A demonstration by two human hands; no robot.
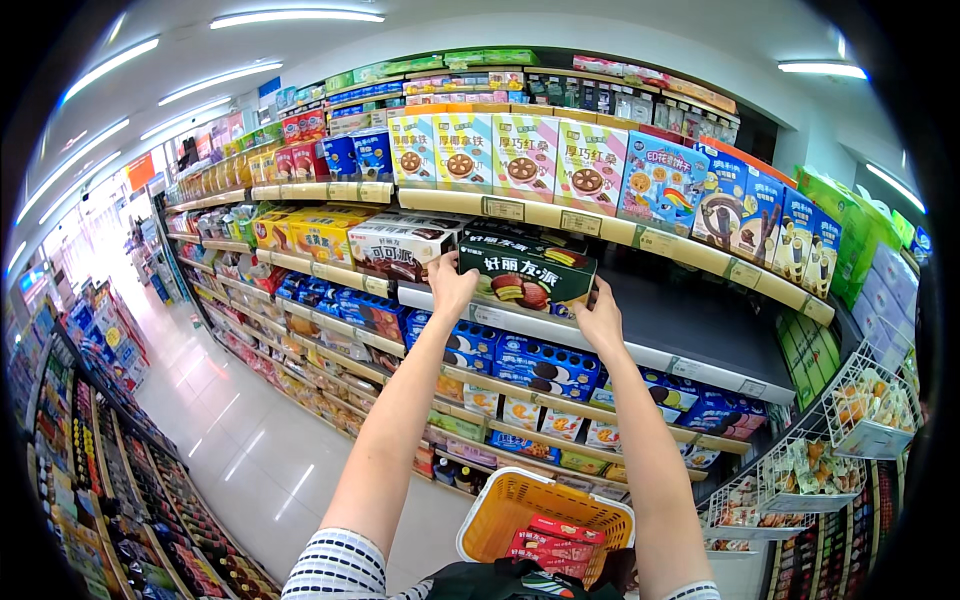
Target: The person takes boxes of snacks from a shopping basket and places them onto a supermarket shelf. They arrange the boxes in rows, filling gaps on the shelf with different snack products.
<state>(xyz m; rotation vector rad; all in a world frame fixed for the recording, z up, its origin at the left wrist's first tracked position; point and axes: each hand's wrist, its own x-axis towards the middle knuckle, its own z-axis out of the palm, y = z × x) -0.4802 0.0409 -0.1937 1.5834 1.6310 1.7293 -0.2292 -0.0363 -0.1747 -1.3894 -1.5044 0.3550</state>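
1. Nearest, at the lower edge, a dark bag or garment (478, 582) is cut off by the frame and covers part of the yellow basket (545, 492), where red packages (550, 548) lie. What is under them cannot be made out.

2. Leftward on the shelf, a white box with brown print (392, 248) stands just beside the left hand, its right end partly behind it.

3. The left hand (452, 284) is at the near left end of a dark green box (525, 280), fingers bent over the corner; their tips are hard to make out.

4. That box lies straight ahead between both hands, at the shelf's front edge. Its long axis runs left to right, dropping slightly rightward along the shelf line. Neither hand is clearly nearer: each touches one end, so they stand a box-length apart, holding it between them.

5. The right hand (600, 318) grips the lower right corner; its far-side fingers are hidden. Whether the box's underside is on the shelf cannot be told.

6. Farther right stretches the dark shelf surface (690, 325).
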